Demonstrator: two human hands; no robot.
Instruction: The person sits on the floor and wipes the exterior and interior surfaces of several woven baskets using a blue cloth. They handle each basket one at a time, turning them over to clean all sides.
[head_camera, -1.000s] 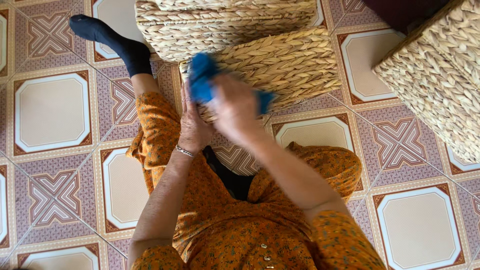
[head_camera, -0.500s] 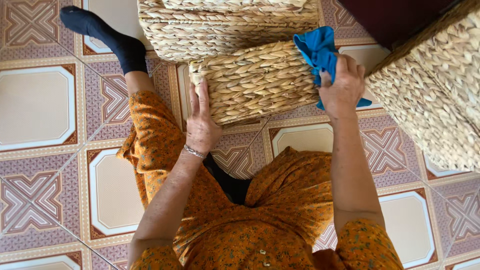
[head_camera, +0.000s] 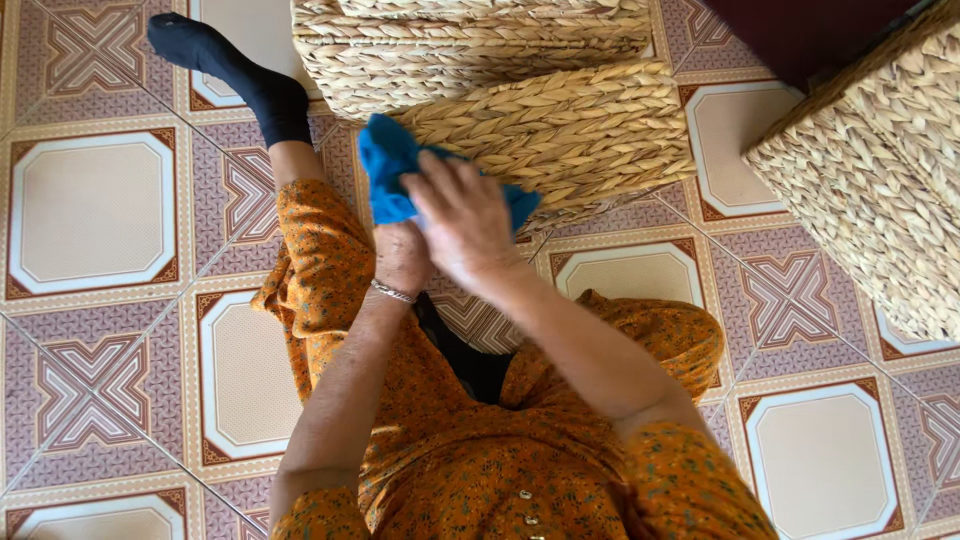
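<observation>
Blue cloth (head_camera: 388, 170) lies pressed against the near woven basket (head_camera: 570, 130) under the right hand (head_camera: 462, 222), fingers closed on it. Left hand (head_camera: 402, 255) rests beneath; its grip is hidden. Two more woven baskets (head_camera: 470, 45) (head_camera: 870, 170) crowd the tiled floor (head_camera: 90, 215).

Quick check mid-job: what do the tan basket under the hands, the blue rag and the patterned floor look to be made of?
Tan woven basket: plaited natural fibre, likely seagrass or straw, matte; braided strands show. Blue cloth under the right hand: soft fabric, matte; it folds and bunches. Patterned floor: probably ceramic tile, slight sheen; grout lines show.
</observation>
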